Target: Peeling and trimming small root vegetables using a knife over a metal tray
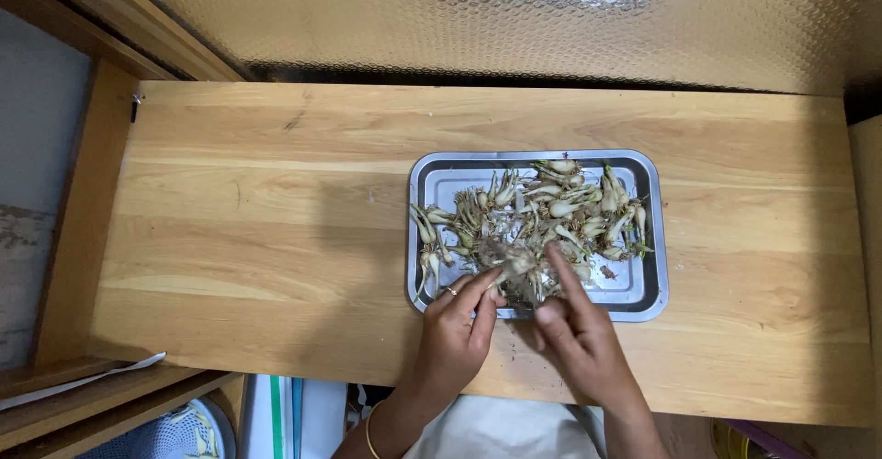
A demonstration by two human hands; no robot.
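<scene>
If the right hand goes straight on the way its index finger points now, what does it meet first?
The right hand points up and slightly left over the metal tray. It would most likely meet first the pile of small pale bulbs with roots just ahead of the fingertip, though depth is unclear.

Home kitchen setting: wooden tabletop, embossed foil-lined wall at far side, steel tray of small rooted bulbs being prepared.

Both forearms are reaching in from the near edge; the left hand is pinching with curled fingers, and the right hand is extending its forefinger forward.
</scene>
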